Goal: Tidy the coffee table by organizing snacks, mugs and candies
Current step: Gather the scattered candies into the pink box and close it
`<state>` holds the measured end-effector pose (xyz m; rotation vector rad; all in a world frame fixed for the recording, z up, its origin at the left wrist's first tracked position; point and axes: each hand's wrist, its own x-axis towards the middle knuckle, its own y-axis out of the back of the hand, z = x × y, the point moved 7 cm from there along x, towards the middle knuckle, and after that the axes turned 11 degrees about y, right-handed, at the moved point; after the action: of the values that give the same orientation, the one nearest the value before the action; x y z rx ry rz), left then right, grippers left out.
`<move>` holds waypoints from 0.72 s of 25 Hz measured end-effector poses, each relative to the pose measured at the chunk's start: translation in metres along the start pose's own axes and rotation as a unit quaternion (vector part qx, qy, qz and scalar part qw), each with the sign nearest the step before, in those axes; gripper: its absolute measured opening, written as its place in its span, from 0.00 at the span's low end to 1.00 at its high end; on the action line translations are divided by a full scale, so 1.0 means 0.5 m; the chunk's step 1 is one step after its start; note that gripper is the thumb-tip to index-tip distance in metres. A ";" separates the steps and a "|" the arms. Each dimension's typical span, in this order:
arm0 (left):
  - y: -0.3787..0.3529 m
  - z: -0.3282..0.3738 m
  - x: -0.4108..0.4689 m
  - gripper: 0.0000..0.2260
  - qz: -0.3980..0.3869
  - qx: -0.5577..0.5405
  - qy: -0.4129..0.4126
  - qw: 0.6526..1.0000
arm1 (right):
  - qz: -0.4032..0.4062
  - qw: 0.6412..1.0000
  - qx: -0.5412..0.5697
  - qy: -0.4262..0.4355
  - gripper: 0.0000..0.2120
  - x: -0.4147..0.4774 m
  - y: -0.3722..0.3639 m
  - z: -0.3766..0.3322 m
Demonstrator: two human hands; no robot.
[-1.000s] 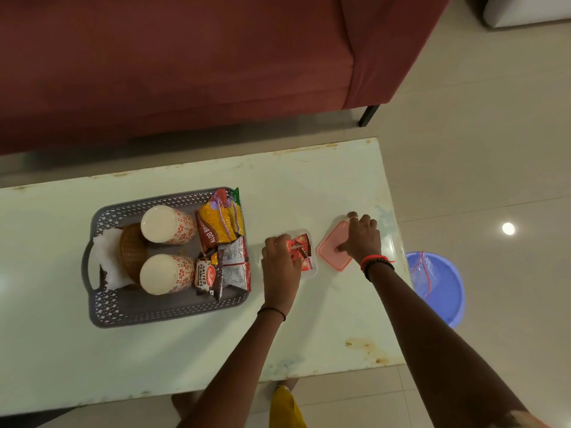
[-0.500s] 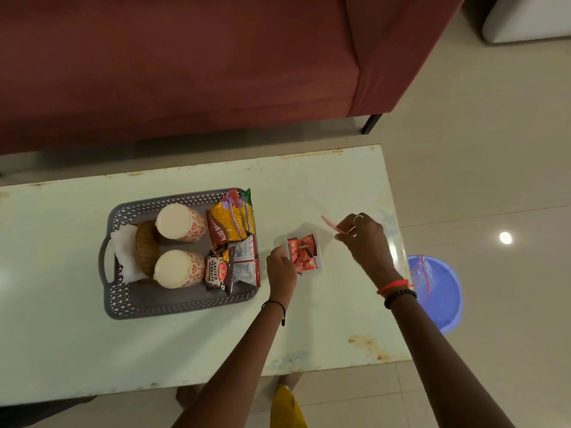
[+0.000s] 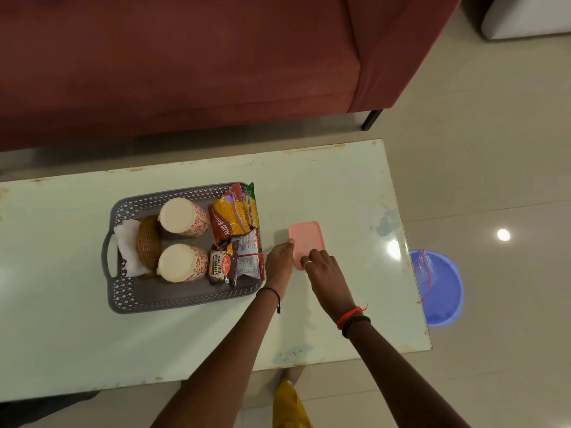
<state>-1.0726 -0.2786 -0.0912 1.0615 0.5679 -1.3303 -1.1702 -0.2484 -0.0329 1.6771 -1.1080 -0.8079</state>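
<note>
A small box with a pink lid [image 3: 306, 239] lies on the pale coffee table [image 3: 340, 186]; the lid covers it, so the candies inside are hidden. My left hand [image 3: 279, 257] holds the box's left edge. My right hand [image 3: 323, 268] presses its fingers on the lid's near end. To the left stands a grey perforated tray [image 3: 148, 296] holding two upturned patterned mugs [image 3: 182, 217] [image 3: 180, 263], a yellow snack packet [image 3: 235, 216], a salted peanuts packet [image 3: 223, 266], a silver packet [image 3: 250, 257], a woven coaster [image 3: 148, 242] and a white napkin [image 3: 128, 251].
A dark red sofa [image 3: 185, 63] runs along the far side of the table. On the floor to the right sits a blue basin [image 3: 441, 288] with a clear bag in it. My foot [image 3: 290, 375] shows below the table's near edge.
My right hand picked up the pink lid from the table and brought it over the open candy box. The lid now covers the box, and both hands rest on it.
</note>
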 end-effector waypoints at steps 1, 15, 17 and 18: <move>0.000 0.004 0.002 0.14 0.005 0.027 -0.016 0.999 | -0.012 1.000 0.004 -0.003 0.19 -0.005 -0.006 0.001; -0.033 0.048 -0.049 0.35 0.060 0.412 -0.322 0.850 | -0.110 0.991 0.048 -0.064 0.37 0.044 -0.032 0.069; -0.035 0.052 -0.046 0.37 0.051 0.439 -0.327 0.836 | -0.150 0.986 0.050 -0.056 0.40 0.054 -0.040 0.078; -0.038 0.052 -0.043 0.38 0.044 0.456 -0.327 0.827 | -0.168 0.982 0.058 -0.062 0.40 0.055 -0.042 0.084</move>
<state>-1.1008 -0.2885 -0.0669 1.2287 -0.7133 -1.8013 -1.1902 -0.2851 -0.0681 1.9652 -0.9830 -1.0902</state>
